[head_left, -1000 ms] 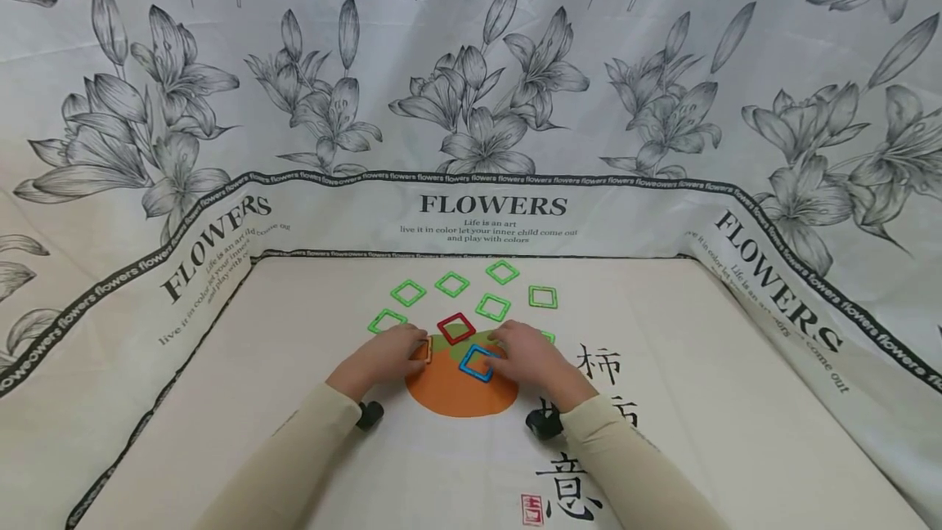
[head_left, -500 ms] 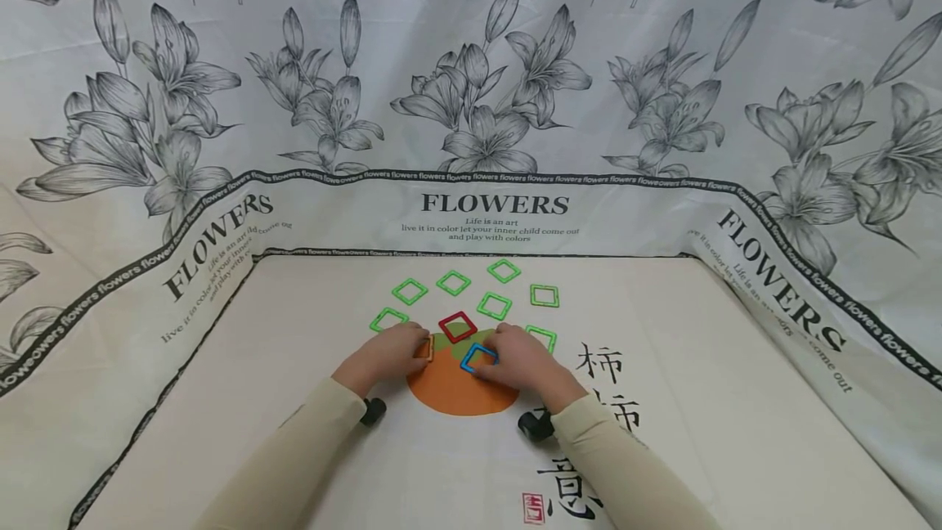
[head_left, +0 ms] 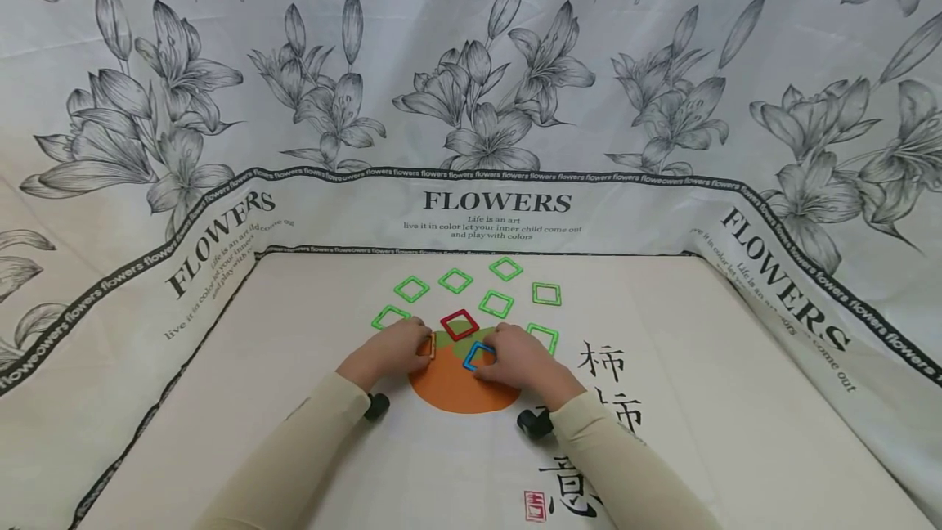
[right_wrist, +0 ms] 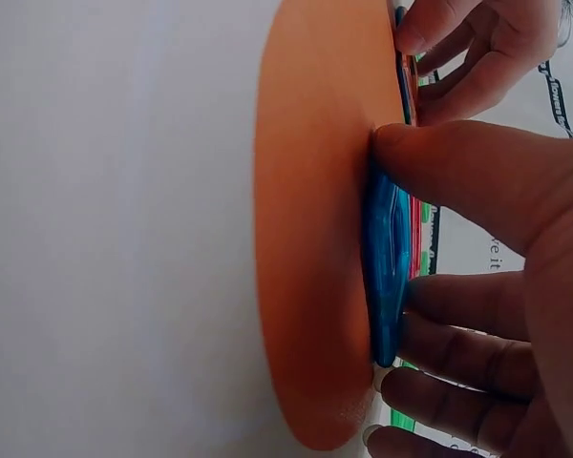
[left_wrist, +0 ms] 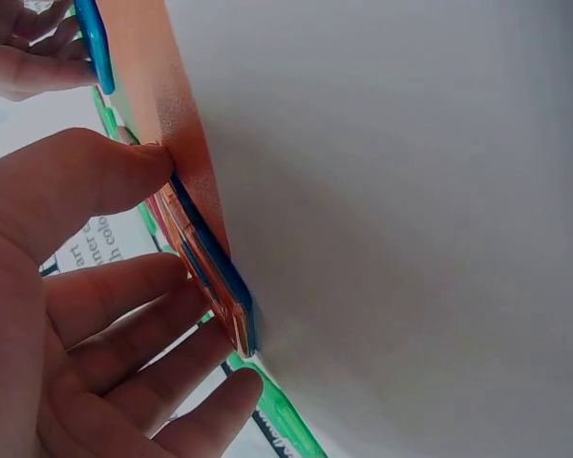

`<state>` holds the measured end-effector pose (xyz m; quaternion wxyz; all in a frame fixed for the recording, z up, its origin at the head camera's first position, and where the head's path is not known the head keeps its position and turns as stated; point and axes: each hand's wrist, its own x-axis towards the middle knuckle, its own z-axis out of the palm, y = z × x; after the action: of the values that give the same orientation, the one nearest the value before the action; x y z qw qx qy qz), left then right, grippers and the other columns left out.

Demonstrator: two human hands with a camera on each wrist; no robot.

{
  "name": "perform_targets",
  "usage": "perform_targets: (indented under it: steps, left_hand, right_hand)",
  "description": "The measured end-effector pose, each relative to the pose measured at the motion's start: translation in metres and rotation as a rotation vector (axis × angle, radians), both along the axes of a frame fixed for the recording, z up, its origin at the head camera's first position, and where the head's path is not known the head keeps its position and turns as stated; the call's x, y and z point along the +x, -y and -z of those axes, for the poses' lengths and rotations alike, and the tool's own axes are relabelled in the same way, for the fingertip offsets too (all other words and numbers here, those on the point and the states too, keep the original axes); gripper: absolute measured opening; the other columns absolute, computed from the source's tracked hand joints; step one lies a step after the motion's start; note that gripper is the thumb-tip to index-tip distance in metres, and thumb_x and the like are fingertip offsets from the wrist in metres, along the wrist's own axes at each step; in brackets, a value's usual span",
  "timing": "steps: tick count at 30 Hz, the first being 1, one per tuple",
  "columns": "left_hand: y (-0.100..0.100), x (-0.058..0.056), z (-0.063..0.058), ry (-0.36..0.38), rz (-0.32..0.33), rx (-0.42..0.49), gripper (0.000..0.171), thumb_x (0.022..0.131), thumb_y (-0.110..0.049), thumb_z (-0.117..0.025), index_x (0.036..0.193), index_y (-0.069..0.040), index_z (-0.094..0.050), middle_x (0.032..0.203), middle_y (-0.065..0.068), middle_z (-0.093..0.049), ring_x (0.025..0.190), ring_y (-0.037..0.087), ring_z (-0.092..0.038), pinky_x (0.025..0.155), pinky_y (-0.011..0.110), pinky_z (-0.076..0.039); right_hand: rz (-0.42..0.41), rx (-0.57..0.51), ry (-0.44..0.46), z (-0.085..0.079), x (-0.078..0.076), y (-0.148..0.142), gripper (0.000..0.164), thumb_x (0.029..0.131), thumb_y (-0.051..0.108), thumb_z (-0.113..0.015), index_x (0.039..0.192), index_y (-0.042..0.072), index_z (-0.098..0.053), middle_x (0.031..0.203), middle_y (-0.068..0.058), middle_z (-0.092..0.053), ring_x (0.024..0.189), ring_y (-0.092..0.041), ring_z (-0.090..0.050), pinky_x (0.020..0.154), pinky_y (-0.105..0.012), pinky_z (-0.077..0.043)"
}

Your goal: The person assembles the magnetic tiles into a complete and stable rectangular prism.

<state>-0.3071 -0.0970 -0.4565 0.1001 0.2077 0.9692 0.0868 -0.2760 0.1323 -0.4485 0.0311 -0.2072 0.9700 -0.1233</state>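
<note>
Orange and green, a persimmon print (head_left: 465,395) sits on the white cloth (head_left: 706,399) in the head view, with both hands over its far part. The left hand (head_left: 388,348) pinches an orange square frame (head_left: 433,346) at the print's left side; the right hand (head_left: 521,357) pinches a blue square frame (head_left: 471,354) farther right, its thumb on the near side. Between the hands and slightly beyond, a red square frame (head_left: 450,331) lies at the print's far edge, and green square frames (head_left: 547,285) are scattered around and behind it.

In the left wrist view, the orange square frame is held between the thumb at one end and the fingers along the other, a dark blue strip (left_wrist: 212,248) running beside it. The little finger reaches past its end.

In the right wrist view, the blue square frame shows edge-on, thumb at its upper end, index and middle fingers against its lower part, the little finger beyond it. The left hand is near, at the top.
</note>
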Motion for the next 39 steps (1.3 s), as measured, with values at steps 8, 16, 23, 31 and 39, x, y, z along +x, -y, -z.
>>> perform_targets:
  steps: [8,16,23,31,39]
  left_hand:
    - [-0.0013,-0.0011,0.0,0.006,-0.004,0.025,0.045,0.087,-0.032,-0.07,0.124,-0.006,-0.064,0.109,0.004,-0.057,0.09,0.016,-0.05,0.079,0.028,-0.048]
    - [-0.0015,0.0013,-0.0006,0.027,0.003,0.047,0.047,0.085,-0.03,-0.071,0.125,-0.007,-0.062,0.108,0.004,-0.054,0.09,0.016,-0.048,0.076,0.027,-0.047]
    - [-0.0022,0.0032,-0.0041,0.024,0.013,0.058,0.045,0.083,-0.029,-0.072,0.121,-0.006,-0.064,0.102,0.003,-0.052,0.089,0.016,-0.048,0.073,0.026,-0.046]
    - [-0.0029,0.002,-0.004,0.031,0.031,0.076,0.042,0.082,-0.029,-0.073,0.117,-0.007,-0.065,0.101,0.001,-0.052,0.09,0.015,-0.048,0.076,0.027,-0.047]
    - [-0.0035,0.0035,-0.0038,0.028,0.073,0.076,0.038,0.082,-0.029,-0.072,0.114,-0.01,-0.067,0.1,0.0,-0.052,0.091,0.015,-0.047,0.077,0.028,-0.046]
  right_hand:
    - [-0.012,-0.02,0.026,-0.0007,-0.0022,-0.0026,0.046,0.079,0.041,-0.077,0.109,0.006,-0.07,0.095,-0.002,-0.057,0.082,-0.016,-0.048,0.071,-0.028,-0.045]
    - [-0.022,-0.015,0.052,-0.0018,-0.0036,-0.0033,0.044,0.082,0.035,-0.076,0.113,0.006,-0.069,0.107,-0.007,-0.06,0.088,-0.017,-0.05,0.08,-0.032,-0.049]
    - [-0.028,-0.02,0.077,-0.003,-0.0058,-0.0033,0.046,0.082,0.033,-0.077,0.118,0.006,-0.068,0.113,-0.007,-0.059,0.093,-0.018,-0.05,0.085,-0.032,-0.049]
    - [-0.048,-0.029,0.087,-0.0065,-0.0054,-0.0044,0.044,0.082,0.03,-0.077,0.119,0.006,-0.068,0.117,-0.008,-0.059,0.097,-0.019,-0.052,0.088,-0.033,-0.049]
    - [-0.054,-0.028,0.085,-0.0053,-0.0051,-0.0048,0.044,0.083,0.03,-0.077,0.118,0.006,-0.068,0.118,-0.009,-0.059,0.1,-0.021,-0.054,0.09,-0.034,-0.05]
